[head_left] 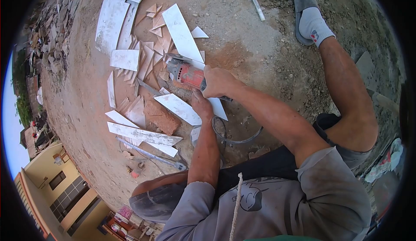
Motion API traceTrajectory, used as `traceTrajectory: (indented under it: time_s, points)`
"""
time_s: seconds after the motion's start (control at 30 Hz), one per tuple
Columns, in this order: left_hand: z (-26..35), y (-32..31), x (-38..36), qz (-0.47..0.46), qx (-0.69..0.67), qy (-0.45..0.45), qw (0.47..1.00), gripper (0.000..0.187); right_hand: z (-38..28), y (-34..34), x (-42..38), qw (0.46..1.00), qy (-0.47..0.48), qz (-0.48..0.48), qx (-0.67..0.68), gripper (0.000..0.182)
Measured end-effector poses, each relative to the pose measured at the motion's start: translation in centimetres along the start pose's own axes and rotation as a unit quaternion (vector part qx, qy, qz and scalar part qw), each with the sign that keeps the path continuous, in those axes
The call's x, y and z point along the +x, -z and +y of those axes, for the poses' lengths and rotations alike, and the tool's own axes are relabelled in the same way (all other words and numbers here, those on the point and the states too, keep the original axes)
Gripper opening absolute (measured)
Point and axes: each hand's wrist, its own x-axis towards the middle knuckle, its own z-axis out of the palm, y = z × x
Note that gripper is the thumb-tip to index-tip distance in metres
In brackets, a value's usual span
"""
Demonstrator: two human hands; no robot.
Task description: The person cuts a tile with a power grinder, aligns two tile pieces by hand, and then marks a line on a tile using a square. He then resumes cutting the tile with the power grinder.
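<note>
My right hand (219, 83) is wrapped round the rear of a red and grey angle grinder (189, 74), whose disc end points to the left. Just below the grinder, my left hand (202, 106) is closed at its underside, beside a white tile strip (180, 108); what its fingers grip is hidden. A long white tile piece (182, 33) with a pointed end lies above the grinder, close to its guard. Grey cable (242, 142) loops on the ground below my right hand.
Cut tile pieces (124, 59) and a reddish brick chunk (161, 117) lie to the left. A marker (256, 4) lies at the top, near my sandalled foot (305, 13). A tape-like ruler (149, 154) rests lower left. A building (60, 184) stands beyond.
</note>
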Motion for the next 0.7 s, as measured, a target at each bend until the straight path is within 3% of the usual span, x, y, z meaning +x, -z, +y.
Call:
traceTrajectory:
  time_s: [0.1, 0.7]
  points:
    - [-0.9, -0.1, 0.3, 0.003, -0.013, -0.034, 0.999, 0.057, -0.3, 0.6, -0.5, 1.000, -0.003, -0.010, -0.006, 0.056]
    - [-1.3, -0.1, 0.3, 0.000, 0.017, -0.022, 1.000, 0.057, 1.3, -0.1, -1.3, 0.999, 0.022, 0.021, 0.008, 0.051]
